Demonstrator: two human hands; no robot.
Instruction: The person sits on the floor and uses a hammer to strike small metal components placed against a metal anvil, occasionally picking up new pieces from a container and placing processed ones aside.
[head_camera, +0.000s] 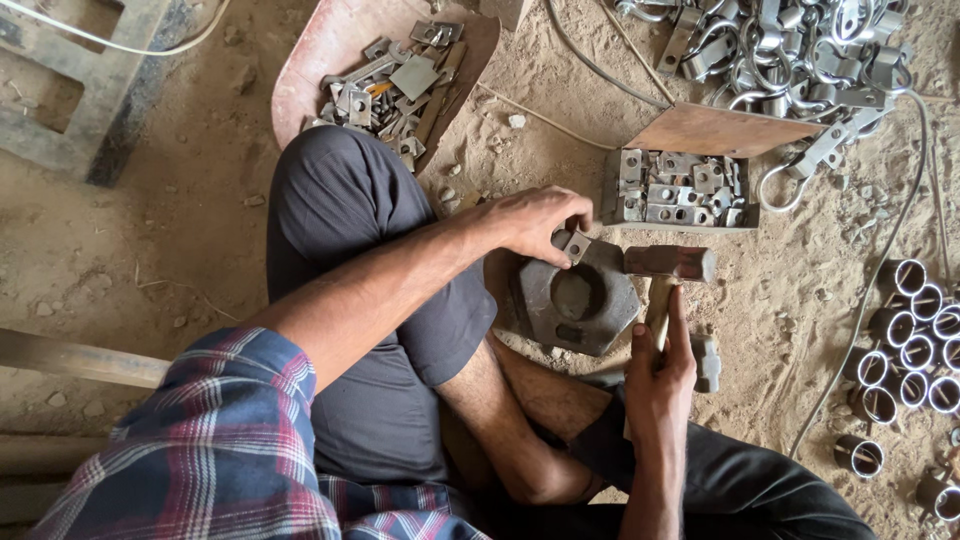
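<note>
Plaid sleeve (210, 450) closest to us, and beyond it the left hand (535, 222) pinches a small square metal plate (573, 245) between thumb and fingertips, setting it on the rim of the heavy steel block (575, 300). Right hand (660, 375) is wrapped tight around the hammer (668, 265) handle, its head hovering just beside the plate, over the block.

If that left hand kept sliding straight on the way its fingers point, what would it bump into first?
The left hand holds a small metal piece on the hexagonal block, fingers pointing right. Straight on, it would probably first meet the hammer head, though its height over the block is unclear.
</note>
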